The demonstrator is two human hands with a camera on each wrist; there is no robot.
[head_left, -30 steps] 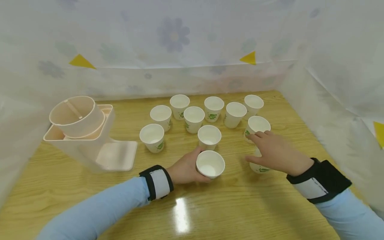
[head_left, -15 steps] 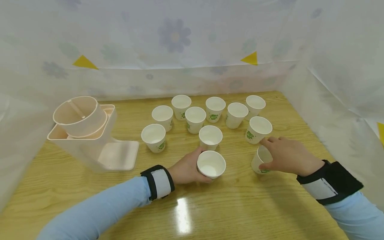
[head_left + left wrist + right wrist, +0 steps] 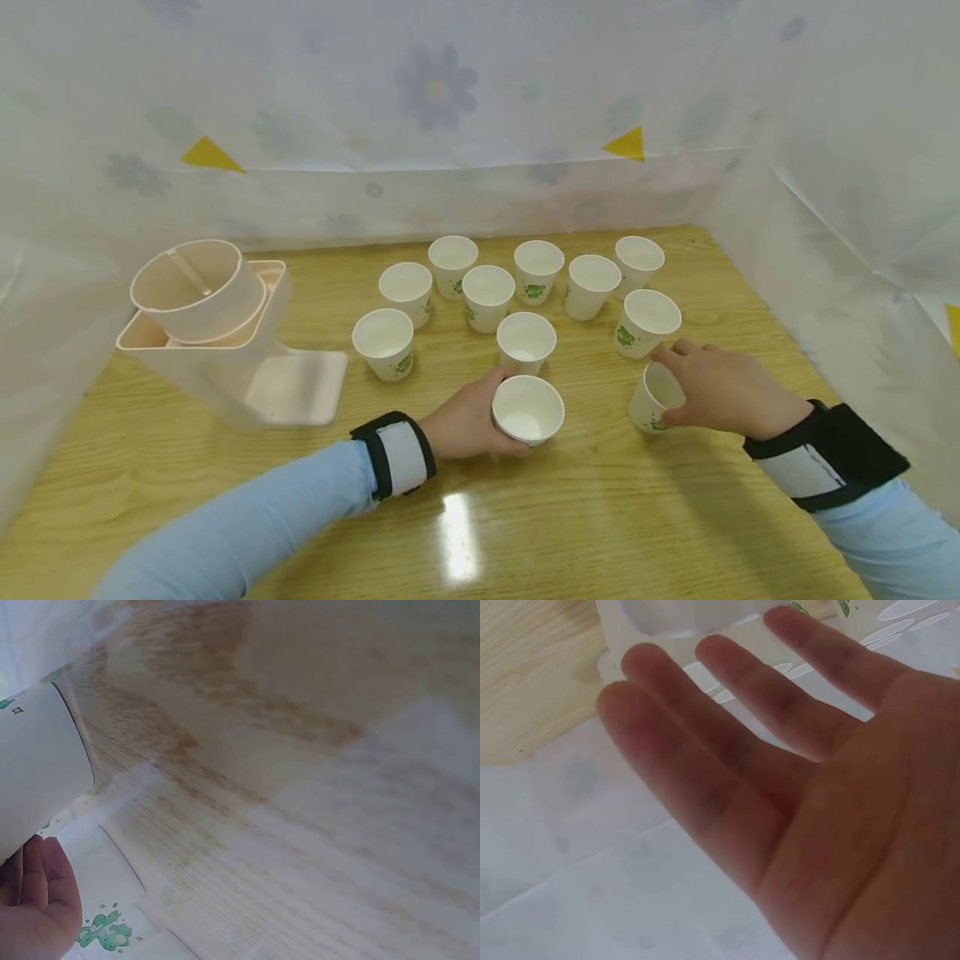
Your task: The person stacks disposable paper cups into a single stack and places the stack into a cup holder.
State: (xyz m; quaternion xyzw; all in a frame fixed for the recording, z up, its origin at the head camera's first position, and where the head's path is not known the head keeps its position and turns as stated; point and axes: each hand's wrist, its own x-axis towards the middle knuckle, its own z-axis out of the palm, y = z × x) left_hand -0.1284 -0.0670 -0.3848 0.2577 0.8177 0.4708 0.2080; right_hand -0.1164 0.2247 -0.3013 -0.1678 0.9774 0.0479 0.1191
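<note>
**Desk:** Fingers first — what do they hold?

**Photographer:** Left hand (image 3: pixel 467 421) curls round a paper cup (image 3: pixel 527 410) standing at the table's (image 3: pixel 600 533) near centre. Right hand (image 3: pixel 723 390) pinches the rim of a second cup (image 3: pixel 651 400), tilted, just right of it; its other fingers (image 3: pixel 727 742) stay nearly straight.

**Desk:** Surroundings?

**Photographer:** Nine more cups (image 3: pixel 487 296) cluster behind; a pink holder (image 3: pixel 217 333) sits well apart, left.

**Desk:** Risk?

**Photographer:** Likely the tilted cup slipping from that light rim pinch, or a knuckle knocking the neighbouring cup (image 3: pixel 647 322) over.
</note>
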